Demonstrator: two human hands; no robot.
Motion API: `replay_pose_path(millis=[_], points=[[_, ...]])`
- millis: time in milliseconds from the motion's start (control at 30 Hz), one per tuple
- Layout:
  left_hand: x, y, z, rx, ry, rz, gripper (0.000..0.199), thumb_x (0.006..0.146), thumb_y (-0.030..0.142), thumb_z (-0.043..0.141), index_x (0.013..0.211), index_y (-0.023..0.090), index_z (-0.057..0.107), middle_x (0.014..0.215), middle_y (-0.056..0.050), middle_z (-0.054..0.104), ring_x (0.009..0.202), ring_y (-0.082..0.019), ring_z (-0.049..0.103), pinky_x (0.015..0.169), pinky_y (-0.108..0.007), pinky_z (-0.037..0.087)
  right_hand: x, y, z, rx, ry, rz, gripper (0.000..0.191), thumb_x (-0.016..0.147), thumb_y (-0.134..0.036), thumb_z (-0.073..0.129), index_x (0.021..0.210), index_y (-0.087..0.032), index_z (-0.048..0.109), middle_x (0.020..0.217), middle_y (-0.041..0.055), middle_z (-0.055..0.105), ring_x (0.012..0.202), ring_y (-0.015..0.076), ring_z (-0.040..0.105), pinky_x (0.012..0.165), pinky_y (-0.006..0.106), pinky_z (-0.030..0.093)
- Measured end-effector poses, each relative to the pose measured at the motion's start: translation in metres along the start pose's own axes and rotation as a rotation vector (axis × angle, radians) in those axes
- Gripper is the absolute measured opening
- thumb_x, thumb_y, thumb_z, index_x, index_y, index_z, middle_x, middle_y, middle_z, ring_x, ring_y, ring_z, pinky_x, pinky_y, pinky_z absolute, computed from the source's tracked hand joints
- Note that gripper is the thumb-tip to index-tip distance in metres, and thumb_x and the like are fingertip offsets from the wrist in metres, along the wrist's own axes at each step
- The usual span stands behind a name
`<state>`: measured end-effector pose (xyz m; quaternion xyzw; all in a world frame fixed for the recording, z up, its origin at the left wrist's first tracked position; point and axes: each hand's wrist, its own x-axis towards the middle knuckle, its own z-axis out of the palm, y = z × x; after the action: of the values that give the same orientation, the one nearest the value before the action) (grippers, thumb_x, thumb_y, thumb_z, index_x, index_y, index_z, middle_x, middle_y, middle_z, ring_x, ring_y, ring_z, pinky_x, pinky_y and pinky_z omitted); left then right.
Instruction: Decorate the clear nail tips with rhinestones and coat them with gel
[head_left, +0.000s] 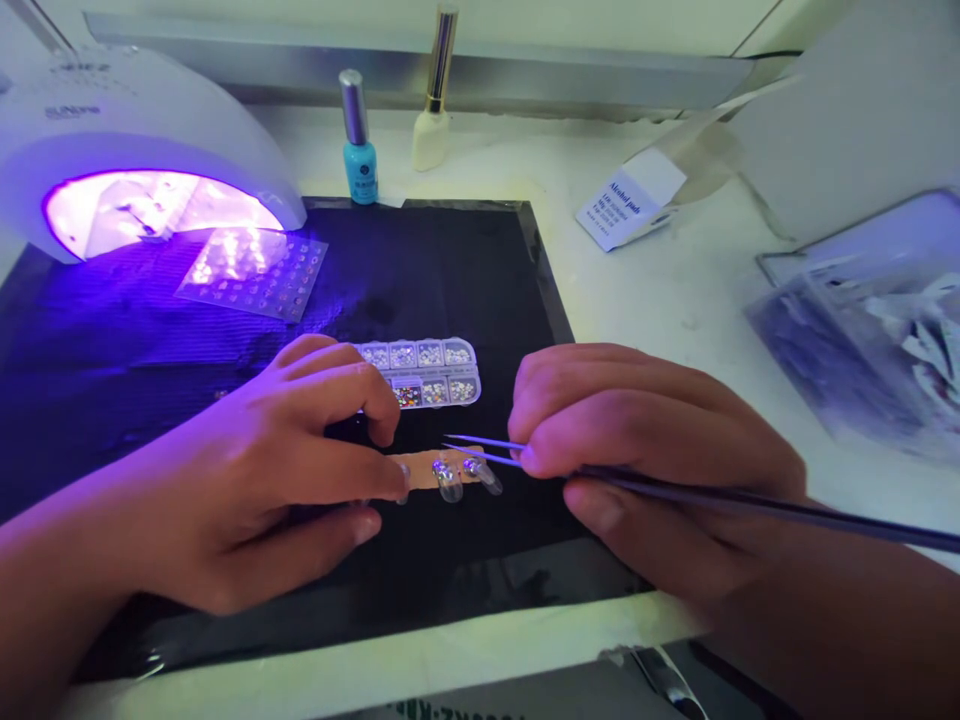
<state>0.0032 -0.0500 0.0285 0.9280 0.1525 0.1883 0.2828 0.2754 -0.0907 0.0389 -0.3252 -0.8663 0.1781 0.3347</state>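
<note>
Right hand (645,440): I am pinching the tweezers (720,498) between thumb and fingers.
Tweezers: their long axis is running from lower right to upper left, both tips pointing left and standing slightly apart.
Strip (420,471): it is lying on the black mat (480,275), below the tips, its long axis running left to right.
Clear nails (450,486): they are pointing toward the near edge, the rightmost slanting right.
Left hand (277,475): I am resting a finger over the strip's left part; whether I am pinching it, I cannot tell.
Bead case (435,373): it is lying just beyond the strip.
</note>
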Motion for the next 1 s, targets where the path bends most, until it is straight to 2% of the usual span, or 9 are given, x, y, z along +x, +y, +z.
replay_pose_path(millis=[100,433,700,867,1000], points=[[0.0001,0.0004,0.0003,-0.011,0.003,-0.003,0.018,0.094,0.015,0.056,0.105,0.022,0.068,0.100,-0.004,0.056,0.092,-0.021,0.053,0.084,-0.040,0.040,0.0017,0.0036,0.0024,0.097,0.082,0.023,0.021,0.104,-0.022,0.049,0.086,-0.020,0.060,0.081,0.0016,0.063,0.082,0.0153,0.066,0.079,0.032,0.060],[-0.0025,0.0016,-0.0015,0.001,-0.016,-0.011,0.024,0.094,0.014,0.056,0.113,0.023,0.067,0.107,-0.006,0.056,0.098,-0.021,0.054,0.086,-0.039,0.044,0.0010,0.0067,0.0021,0.062,0.069,-0.011,0.020,0.104,-0.022,0.048,0.089,-0.020,0.061,0.081,0.0011,0.063,0.078,0.0139,0.066,0.075,0.030,0.059],[-0.0081,-0.0021,0.0009,-0.090,0.059,-0.071,0.022,0.096,0.018,0.054,0.112,0.024,0.068,0.110,-0.005,0.054,0.094,-0.019,0.052,0.088,-0.037,0.045,-0.0006,0.0085,0.0037,0.074,0.094,-0.001,0.021,0.105,-0.029,0.050,0.090,-0.021,0.062,0.083,0.0018,0.063,0.080,0.0141,0.064,0.076,0.030,0.058],[-0.0054,-0.0022,-0.0002,-0.044,0.006,-0.054,0.016,0.095,0.015,0.058,0.104,0.022,0.068,0.105,-0.003,0.055,0.094,-0.019,0.052,0.086,-0.037,0.041,0.0000,0.0088,0.0043,0.083,0.097,-0.020,0.020,0.104,-0.028,0.049,0.089,-0.021,0.061,0.081,0.0019,0.063,0.078,0.0152,0.064,0.074,0.031,0.057],[-0.0031,-0.0007,0.0018,-0.050,0.039,-0.037,0.014,0.095,0.015,0.055,0.095,0.021,0.068,0.104,-0.003,0.055,0.092,-0.019,0.051,0.087,-0.040,0.036,0.0014,0.0090,0.0043,0.108,0.084,-0.024,0.018,0.103,-0.026,0.050,0.090,-0.022,0.061,0.080,0.0020,0.064,0.079,0.0155,0.064,0.076,0.031,0.057]])
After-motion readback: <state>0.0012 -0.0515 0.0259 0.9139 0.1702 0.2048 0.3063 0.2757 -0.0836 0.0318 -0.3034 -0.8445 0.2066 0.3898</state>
